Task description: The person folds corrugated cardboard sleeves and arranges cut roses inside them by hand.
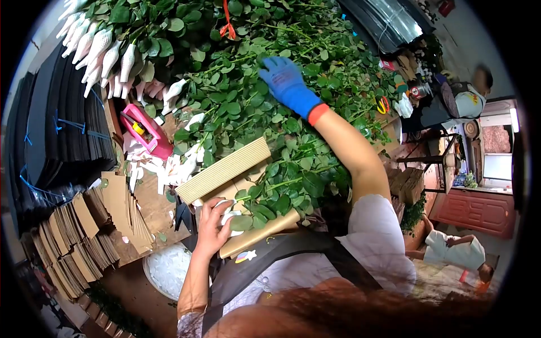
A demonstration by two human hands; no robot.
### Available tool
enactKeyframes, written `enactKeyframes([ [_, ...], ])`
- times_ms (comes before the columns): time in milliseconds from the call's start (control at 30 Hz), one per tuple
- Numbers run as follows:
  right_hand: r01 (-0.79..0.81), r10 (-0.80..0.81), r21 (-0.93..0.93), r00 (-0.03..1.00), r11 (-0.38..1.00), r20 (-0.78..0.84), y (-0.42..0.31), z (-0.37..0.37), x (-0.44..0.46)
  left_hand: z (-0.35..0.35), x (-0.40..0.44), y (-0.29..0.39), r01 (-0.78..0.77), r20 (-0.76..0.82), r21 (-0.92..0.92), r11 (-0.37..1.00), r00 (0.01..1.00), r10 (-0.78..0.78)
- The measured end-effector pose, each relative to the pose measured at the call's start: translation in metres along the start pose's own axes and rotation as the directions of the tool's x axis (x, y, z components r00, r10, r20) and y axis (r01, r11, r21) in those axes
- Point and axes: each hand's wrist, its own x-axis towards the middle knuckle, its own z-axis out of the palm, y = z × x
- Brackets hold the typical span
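My bare left hand [212, 226] is closed around a white-wrapped rose head [227, 210] near the front of the bench. The rose's leafy stem [282, 197] runs right from it, over a cardboard wrap [265, 231] close to my apron. Behind it lies a ribbed strip of corrugated cardboard [225, 170]. My right hand [283, 80], in a blue glove with a red cuff, reaches far over a heap of leafy rose stems [236, 90]. Its fingers look apart on the leaves; no stem shows clearly in them.
Bundled roses in white net sleeves [101, 45] lie back left. A pink tape dispenser [149, 132], cardboard pieces [121, 208] and stacked black sheets [67, 112] are left. A white tub [168, 270] stands below. Scissors [383, 105] lie right; other people [470, 98] are beyond.
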Motion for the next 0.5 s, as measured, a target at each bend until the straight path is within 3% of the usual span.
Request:
enactKeyframes([
  [100, -0.011, 0.006, 0.025, 0.986, 1.000, 0.167, 0.002, 0.022, 0.004, -0.002, 0.001, 0.002, -0.017, 0.001, 0.005, 1.000, 1.000, 0.017],
  [167, -0.096, 0.066, 0.139, 0.977, 0.986, 0.202, 0.006, -0.033, 0.009, -0.003, 0.001, 0.009, 0.017, 0.001, -0.053, 0.998, 1.000, -0.017],
  [200, -0.145, 0.137, 0.142, 0.988, 0.979, 0.068, 0.008, -0.064, 0.006, -0.004, 0.001, 0.009, 0.008, 0.001, -0.037, 0.999, 1.000, -0.007],
  [233, -0.125, 0.155, 0.169, 0.972, 0.978, -0.176, 0.013, -0.085, -0.002, -0.004, 0.000, 0.008, -0.001, 0.003, -0.025, 1.000, 1.000, 0.001],
  [300, 0.043, 0.005, 0.088, 0.879, 0.995, -0.477, 0.021, -0.105, -0.002, -0.005, 0.001, 0.010, -0.020, -0.010, 0.002, 1.000, 1.000, 0.020],
  [367, 0.067, -0.064, 0.013, 0.989, 0.998, -0.135, 0.024, -0.087, 0.001, -0.007, 0.001, 0.010, -0.041, -0.026, 0.090, 0.995, 0.999, 0.044],
  [400, 0.087, -0.086, -0.022, 0.995, 0.996, 0.040, 0.026, -0.077, 0.003, -0.007, 0.003, 0.013, -0.049, -0.058, 0.163, 0.985, 0.997, 0.060],
  [433, 0.023, -0.017, 0.032, 0.985, 0.999, -0.172, 0.029, -0.089, 0.001, -0.009, 0.005, 0.012, -0.063, -0.074, 0.187, 0.980, 0.994, 0.078],
  [500, -0.041, 0.129, 0.171, 0.832, 0.984, -0.540, 0.041, -0.133, -0.003, -0.003, 0.007, 0.008, -0.072, -0.120, 0.221, 0.973, 0.988, 0.100],
])
